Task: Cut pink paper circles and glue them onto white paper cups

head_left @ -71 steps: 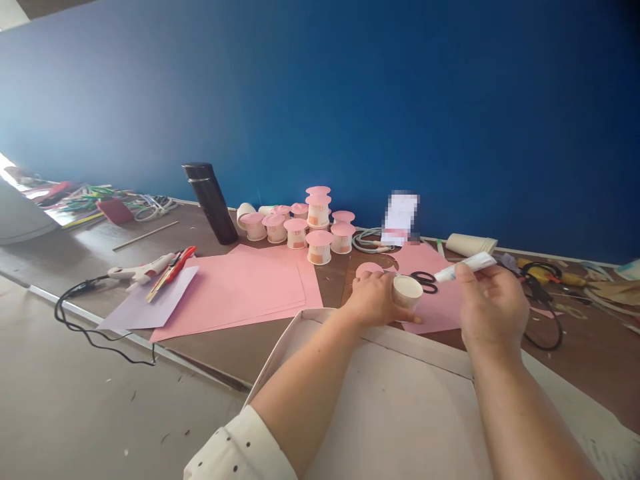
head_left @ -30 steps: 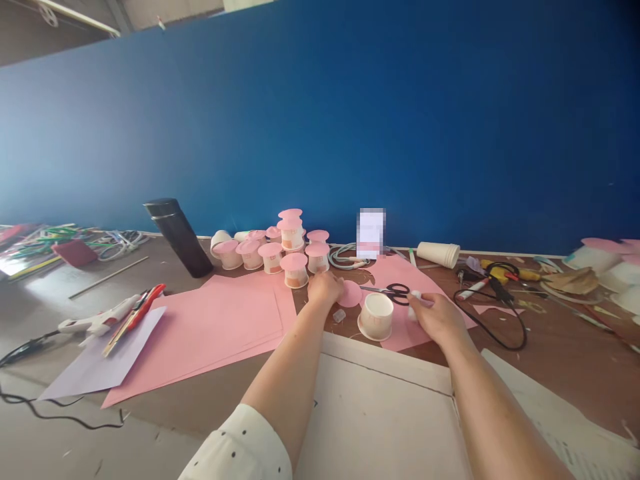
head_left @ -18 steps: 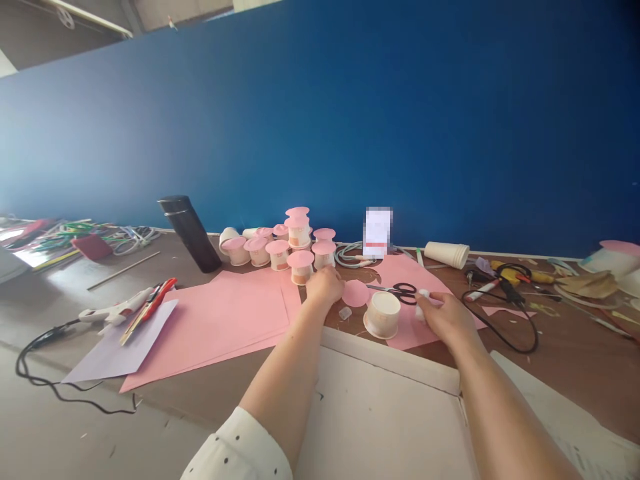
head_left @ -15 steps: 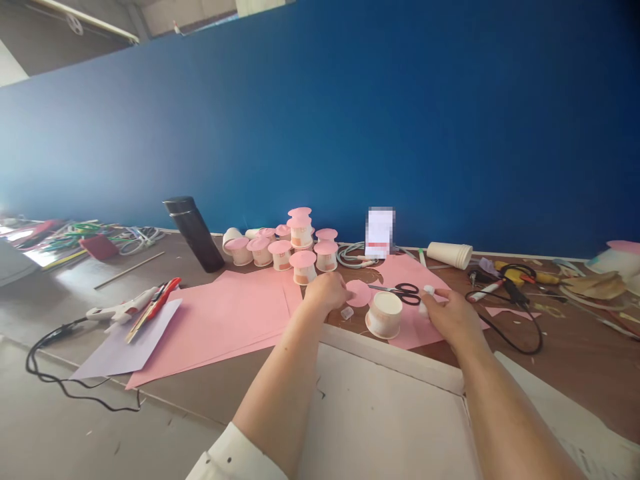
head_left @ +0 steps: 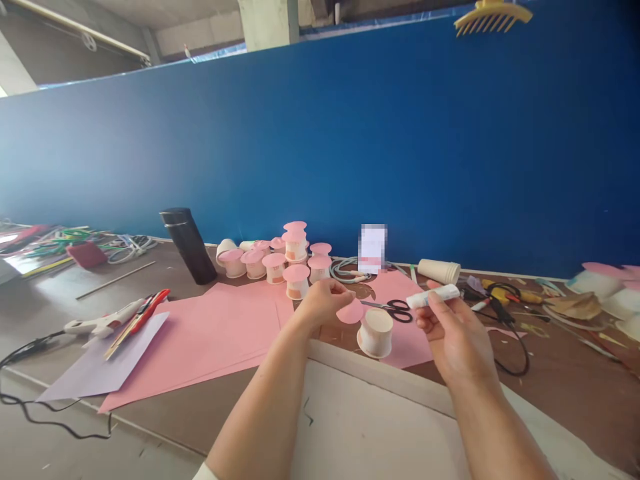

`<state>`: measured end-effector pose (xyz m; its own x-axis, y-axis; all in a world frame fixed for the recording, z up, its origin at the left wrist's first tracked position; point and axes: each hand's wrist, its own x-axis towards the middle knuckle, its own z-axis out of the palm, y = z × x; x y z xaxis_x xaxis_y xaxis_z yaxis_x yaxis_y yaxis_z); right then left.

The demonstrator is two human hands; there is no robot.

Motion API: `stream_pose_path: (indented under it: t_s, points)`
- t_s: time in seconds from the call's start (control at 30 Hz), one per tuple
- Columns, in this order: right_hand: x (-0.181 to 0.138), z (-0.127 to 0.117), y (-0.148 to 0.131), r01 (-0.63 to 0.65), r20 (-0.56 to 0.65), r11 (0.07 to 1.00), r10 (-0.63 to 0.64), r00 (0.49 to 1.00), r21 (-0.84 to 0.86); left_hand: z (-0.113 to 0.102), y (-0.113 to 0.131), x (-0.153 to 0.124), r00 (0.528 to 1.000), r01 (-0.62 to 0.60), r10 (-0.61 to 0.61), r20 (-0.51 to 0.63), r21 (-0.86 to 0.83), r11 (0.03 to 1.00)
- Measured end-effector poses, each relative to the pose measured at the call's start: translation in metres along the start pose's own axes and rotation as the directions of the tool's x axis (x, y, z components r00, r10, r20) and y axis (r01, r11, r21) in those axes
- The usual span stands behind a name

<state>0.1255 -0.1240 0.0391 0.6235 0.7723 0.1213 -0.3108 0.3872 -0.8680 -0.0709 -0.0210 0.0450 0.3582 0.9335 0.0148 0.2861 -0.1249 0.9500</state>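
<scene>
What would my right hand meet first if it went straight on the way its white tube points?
Probably the scissors, which lie just past the tip of the tube in the picture. The tube looks raised, though, so the right hand might pass above them; depth is unclear.

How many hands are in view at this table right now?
2: the left hand by the pink disc, and the right hand holding a white tube right of the nearest cup.

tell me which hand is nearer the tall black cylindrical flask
Left. The left hand is to the right of the black flask, by the round pink paper disc; the right hand, holding a white cylindrical tube, is farther right.
</scene>
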Motion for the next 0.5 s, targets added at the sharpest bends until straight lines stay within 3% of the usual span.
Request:
stream_pose_path:
  t_s: [0.1, 0.17, 0.3, 0.5]
  points:
    - [-0.008, 0.005, 0.0, -0.026, 0.078, 0.999, 0.024, 0.997, 0.026, 0.004, 0.009, -0.004, 0.989, -0.017, 0.073, 0.13, -0.393, 0.92]
    - [-0.012, 0.007, 0.001, -0.006, 0.117, 1.0, 0.005, 0.993, 0.008, 0.01, 0.012, -0.006, 0.974, 0.032, 0.098, 0.203, -0.556, 0.83]
    - [-0.017, 0.009, 0.002, 0.064, 0.16, 0.994, -0.05, 0.986, -0.087, 0.02, 0.013, -0.007, 0.964, 0.086, 0.098, 0.247, -0.639, 0.764]
    - [-0.02, 0.01, 0.008, 0.103, 0.146, 0.964, -0.069, 0.987, -0.244, 0.022, 0.014, -0.008, 0.96, 0.062, 0.121, 0.254, -0.611, 0.789]
